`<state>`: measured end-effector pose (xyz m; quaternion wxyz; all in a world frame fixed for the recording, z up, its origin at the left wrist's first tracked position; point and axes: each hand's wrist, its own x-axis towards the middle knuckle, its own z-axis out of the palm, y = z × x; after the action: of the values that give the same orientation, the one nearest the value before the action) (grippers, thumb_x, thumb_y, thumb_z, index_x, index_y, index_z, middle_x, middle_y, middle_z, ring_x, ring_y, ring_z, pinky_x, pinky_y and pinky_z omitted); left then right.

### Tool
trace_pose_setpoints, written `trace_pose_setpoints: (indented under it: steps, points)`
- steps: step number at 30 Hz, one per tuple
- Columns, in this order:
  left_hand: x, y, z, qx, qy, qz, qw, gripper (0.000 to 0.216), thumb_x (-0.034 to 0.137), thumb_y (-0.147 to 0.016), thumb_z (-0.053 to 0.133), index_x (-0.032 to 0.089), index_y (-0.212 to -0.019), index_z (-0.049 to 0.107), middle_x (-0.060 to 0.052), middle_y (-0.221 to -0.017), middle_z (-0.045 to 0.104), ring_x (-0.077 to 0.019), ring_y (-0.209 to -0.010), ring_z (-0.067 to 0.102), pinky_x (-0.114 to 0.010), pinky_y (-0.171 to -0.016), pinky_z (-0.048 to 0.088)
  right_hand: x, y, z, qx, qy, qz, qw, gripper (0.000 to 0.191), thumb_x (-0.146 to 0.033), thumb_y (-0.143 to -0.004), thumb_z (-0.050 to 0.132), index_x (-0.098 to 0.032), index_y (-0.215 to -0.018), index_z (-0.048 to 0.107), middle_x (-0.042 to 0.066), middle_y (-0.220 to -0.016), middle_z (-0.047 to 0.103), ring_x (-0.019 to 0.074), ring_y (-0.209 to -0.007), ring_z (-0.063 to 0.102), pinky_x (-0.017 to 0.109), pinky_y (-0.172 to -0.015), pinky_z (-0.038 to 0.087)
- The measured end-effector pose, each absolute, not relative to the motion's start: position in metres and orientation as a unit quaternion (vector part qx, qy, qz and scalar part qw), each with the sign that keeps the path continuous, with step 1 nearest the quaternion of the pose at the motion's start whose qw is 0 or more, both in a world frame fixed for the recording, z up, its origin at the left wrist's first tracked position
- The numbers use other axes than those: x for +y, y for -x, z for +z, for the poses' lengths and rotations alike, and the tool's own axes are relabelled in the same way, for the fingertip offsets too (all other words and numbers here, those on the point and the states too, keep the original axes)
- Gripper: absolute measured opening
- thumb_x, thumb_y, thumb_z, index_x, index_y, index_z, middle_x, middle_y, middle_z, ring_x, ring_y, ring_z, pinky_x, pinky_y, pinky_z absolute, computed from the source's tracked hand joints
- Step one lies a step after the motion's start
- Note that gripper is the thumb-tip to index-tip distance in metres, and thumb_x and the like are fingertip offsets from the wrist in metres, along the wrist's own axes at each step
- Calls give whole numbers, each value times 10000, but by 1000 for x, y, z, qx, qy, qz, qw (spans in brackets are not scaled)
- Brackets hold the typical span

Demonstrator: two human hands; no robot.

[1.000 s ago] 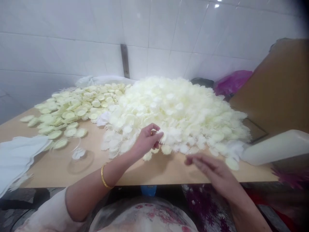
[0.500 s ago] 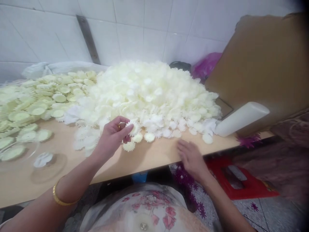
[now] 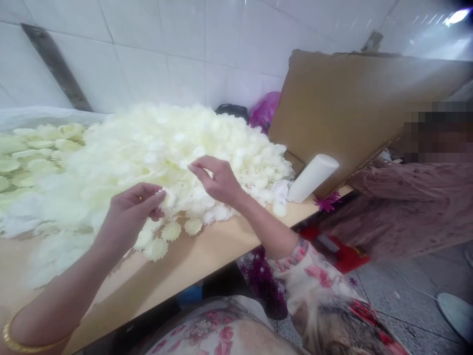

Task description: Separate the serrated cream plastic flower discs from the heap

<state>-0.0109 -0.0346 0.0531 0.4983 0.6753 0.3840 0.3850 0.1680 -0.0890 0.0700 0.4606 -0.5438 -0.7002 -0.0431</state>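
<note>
My left hand (image 3: 129, 217) is closed in a pinch on a pale cream flower-shaped disc (image 3: 169, 199) with a toothed edge. It hovers over the front of a large heap (image 3: 158, 135) of similar thin discs. To its right, my right hand (image 3: 219, 180) is raised before the heap with thumb and forefinger pressed together. What it pinches, if anything, is too small to make out. Several loose discs (image 3: 171, 230) lie on the wooden table (image 3: 177, 256) below my left hand.
A white cylinder (image 3: 314, 177) leans at the heap's right end, against a big cardboard sheet (image 3: 354, 108). A purple flower piece (image 3: 328, 201) lies at the table edge. Another person (image 3: 391, 212) is at the right. A red plastic object (image 3: 343, 254) is below the table.
My view has swung to the right. My right hand has lifted from the table edge up to the heap and its fingers have closed. My left hand still holds the disc.
</note>
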Motion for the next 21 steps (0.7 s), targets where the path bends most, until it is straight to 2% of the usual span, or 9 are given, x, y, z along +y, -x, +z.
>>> trace_pose_setpoints:
  steps: [6,11,16,18,21]
  points:
    - [-18,6,66,348,-639,426,537,160,273,-682,661,163,-767,579,53,-570,508,-64,-473,472,-210,-505,367,-46,-143,102,-709,480,7,516,199,-226,-881,423,-174,-714,517,-18,-719,549,89,-686,501,216,-671,409]
    - [-2,2,68,327,-604,447,573,159,266,-683,662,158,-761,576,52,-597,501,-59,-479,481,-206,-494,371,-26,-136,99,-708,454,54,539,198,-246,-883,414,-170,-755,544,-6,-762,583,91,-731,532,220,-705,434]
    - [10,-4,69,304,-460,481,681,146,173,-616,670,148,-700,553,54,-548,490,-37,-422,438,-163,-411,340,-27,-139,90,-783,375,99,487,105,-200,-811,529,-170,-882,601,36,-917,593,129,-886,546,263,-806,436]
    - [11,-6,68,292,-380,446,756,101,149,-627,631,148,-671,540,57,-526,462,-20,-408,399,-135,-383,305,-31,-140,89,-800,361,112,466,191,-201,-767,592,-188,-957,606,48,-962,582,156,-922,538,307,-846,425]
    - [13,-7,62,321,-370,434,756,58,138,-642,598,127,-650,541,26,-524,471,-30,-387,378,-155,-362,300,-32,-144,88,-807,376,168,423,201,-165,-813,520,-199,-987,617,50,-928,587,160,-891,551,311,-805,439]
